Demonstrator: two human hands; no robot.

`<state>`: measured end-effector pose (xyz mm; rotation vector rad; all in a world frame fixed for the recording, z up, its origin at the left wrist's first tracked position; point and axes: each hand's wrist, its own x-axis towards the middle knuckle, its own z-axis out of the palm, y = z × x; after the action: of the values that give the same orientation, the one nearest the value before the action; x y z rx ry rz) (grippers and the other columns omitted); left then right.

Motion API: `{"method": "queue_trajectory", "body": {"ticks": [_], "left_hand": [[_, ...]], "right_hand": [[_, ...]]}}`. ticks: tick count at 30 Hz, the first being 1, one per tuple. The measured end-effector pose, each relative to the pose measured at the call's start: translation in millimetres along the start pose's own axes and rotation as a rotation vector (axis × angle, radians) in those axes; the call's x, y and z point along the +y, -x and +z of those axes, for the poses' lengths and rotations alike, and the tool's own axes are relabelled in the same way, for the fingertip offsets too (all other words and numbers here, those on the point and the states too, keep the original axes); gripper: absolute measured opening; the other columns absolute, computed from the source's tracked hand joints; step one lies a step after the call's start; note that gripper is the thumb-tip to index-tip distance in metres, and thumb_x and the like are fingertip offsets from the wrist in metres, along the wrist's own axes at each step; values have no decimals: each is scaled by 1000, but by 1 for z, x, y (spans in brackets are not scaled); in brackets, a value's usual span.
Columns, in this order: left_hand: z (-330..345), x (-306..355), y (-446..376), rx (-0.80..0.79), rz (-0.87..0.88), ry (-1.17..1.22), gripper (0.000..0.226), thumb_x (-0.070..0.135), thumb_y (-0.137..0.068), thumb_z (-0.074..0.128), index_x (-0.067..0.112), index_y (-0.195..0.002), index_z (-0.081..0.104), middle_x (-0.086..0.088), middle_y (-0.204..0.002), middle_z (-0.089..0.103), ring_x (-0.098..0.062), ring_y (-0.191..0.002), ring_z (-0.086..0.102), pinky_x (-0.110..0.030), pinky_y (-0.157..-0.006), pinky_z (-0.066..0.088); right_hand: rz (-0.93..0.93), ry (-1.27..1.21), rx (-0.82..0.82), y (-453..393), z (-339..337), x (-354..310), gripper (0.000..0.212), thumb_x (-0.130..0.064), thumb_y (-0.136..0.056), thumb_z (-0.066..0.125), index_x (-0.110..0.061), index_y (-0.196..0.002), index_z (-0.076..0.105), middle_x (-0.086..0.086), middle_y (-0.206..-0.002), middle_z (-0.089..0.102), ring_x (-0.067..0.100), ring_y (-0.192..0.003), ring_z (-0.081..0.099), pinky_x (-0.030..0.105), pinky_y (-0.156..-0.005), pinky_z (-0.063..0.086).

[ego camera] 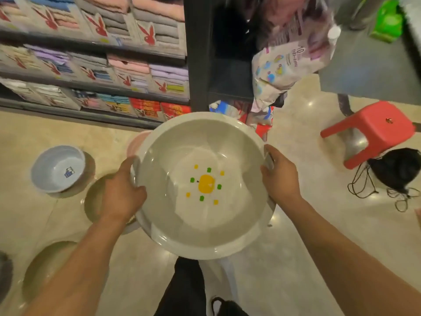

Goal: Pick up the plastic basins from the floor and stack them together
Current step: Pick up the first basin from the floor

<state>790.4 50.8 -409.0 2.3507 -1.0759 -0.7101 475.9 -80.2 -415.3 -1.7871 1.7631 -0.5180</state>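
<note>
I hold a big white basin (202, 185) up off the floor (284, 258), gripping its rim from both sides. My left hand (123, 192) is closed on the rim at nine o'clock, thumb inside and fingers curled underneath. My right hand (280, 176) is closed on the rim at three o'clock, the thumb over the edge. The basin sits level and open upward, with a yellow sticker (206, 184) ringed by small green and yellow dots on its bottom.

A pink basin (136, 142) peeks out from behind the white one at about ten o'clock, mostly hidden. Farther out at nine o'clock a small pale blue basin (58, 168) stands on the floor with a blue label inside. Just beside my left wrist lies a beige basin (94, 201), and another beige basin (45, 267) lies at seven o'clock under my left forearm.

At eleven o'clock run shelves of folded towels (95, 62). At two o'clock stands a red stool (373, 131), with a black bag (398, 169) and its cords just below it on the floor.
</note>
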Motion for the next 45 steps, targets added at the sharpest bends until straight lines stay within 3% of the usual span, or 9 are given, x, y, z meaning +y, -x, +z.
{"method": "queue_trajectory", "body": {"ticks": [4, 9, 13, 17, 21, 26, 30, 36, 45], "left_hand": [[68, -18, -65, -27, 46, 9, 78, 5, -76, 70, 25, -146, 41, -13, -114, 69, -20, -81, 53, -29, -65, 38], [176, -67, -138, -92, 107, -27, 78, 4, -79, 66, 35, -144, 38, -12, -113, 68, -35, -94, 64, -41, -79, 52], [278, -130, -174, -87, 126, -30, 75, 8, -76, 65, 34, -142, 39, -10, -97, 68, -31, -85, 63, -39, -78, 50], [367, -191, -193, -89, 55, -68, 75, 8, -75, 63, 40, -137, 37, 14, -77, 55, -1, -62, 57, -27, -64, 41], [428, -236, -202, -141, 20, -171, 81, 7, -76, 65, 40, -143, 31, 2, -96, 55, -21, -73, 51, -34, -72, 40], [474, -265, -202, -158, 2, -169, 85, 2, -78, 64, 39, -147, 33, -10, -120, 60, -26, -95, 55, -32, -84, 40], [502, -272, -205, -230, -89, -209, 87, 3, -80, 63, 41, -149, 26, -8, -106, 56, -33, -90, 55, -37, -78, 41], [526, -282, -201, -206, -39, -191, 84, -6, -83, 58, 31, -152, 29, -14, -137, 54, -43, -106, 58, -48, -91, 48], [527, -296, -201, -241, -17, -134, 83, 1, -85, 63, 31, -154, 27, -9, -147, 47, -38, -120, 54, -46, -101, 43]], "right_hand": [[130, 15, 35, -48, 59, 47, 56, -2, -84, 57, -24, -135, 54, -3, -128, 64, 21, -116, 58, 22, -87, 40], [190, 28, 89, -100, 151, 135, 55, -6, -86, 57, -25, -137, 52, 1, -124, 65, 25, -109, 62, 33, -95, 48], [240, 2, 123, -126, 245, 220, 50, -12, -86, 50, -32, -132, 53, -3, -102, 68, 19, -88, 63, 33, -85, 52], [197, 42, 111, -130, 321, 295, 50, -4, -81, 50, -27, -124, 57, -7, -89, 62, 13, -73, 52, 29, -76, 49], [231, 91, 22, -131, 370, 347, 45, -2, -78, 51, -30, -113, 57, -11, -68, 55, 18, -64, 53, 30, -65, 49], [217, 143, -43, -127, 406, 388, 47, -3, -82, 56, -30, -120, 52, -8, -83, 58, 26, -72, 57, 30, -67, 44], [260, 208, -105, -126, 421, 408, 48, -1, -82, 56, -27, -123, 54, 4, -96, 68, 36, -84, 62, 34, -71, 45], [255, 194, -98, -117, 438, 428, 51, 0, -81, 57, -26, -124, 48, -3, -89, 60, 35, -75, 60, 35, -67, 43], [304, 234, -248, -124, 445, 434, 47, -8, -85, 65, -25, -120, 37, 6, -95, 64, 26, -71, 57, 32, -60, 37]]}}
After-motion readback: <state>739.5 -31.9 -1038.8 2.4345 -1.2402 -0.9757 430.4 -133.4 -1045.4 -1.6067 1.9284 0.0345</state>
